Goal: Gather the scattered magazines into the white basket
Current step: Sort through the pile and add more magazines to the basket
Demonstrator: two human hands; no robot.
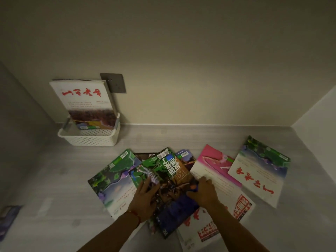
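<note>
Several magazines lie fanned out on the grey table in front of me. On top of the heap is a green and brown magazine (pixel 169 171). My left hand (pixel 145 199) lies flat on its left part, fingers spread. My right hand (pixel 203 192) rests at its right edge, fingers curled where it meets a pink and white magazine (pixel 214 166). A green-covered one (pixel 116 175) lies to the left, another with red lettering (pixel 260 177) at the far right. The white basket (pixel 91 138) stands at the back left with several magazines (pixel 85 102) upright in it, leaning on the wall.
A grey wall plate (pixel 116 82) sits behind the basket. Side walls close in the table on the left and right. A purple-blue item (pixel 9 219) lies at the left edge. Bare table lies between the basket and the heap.
</note>
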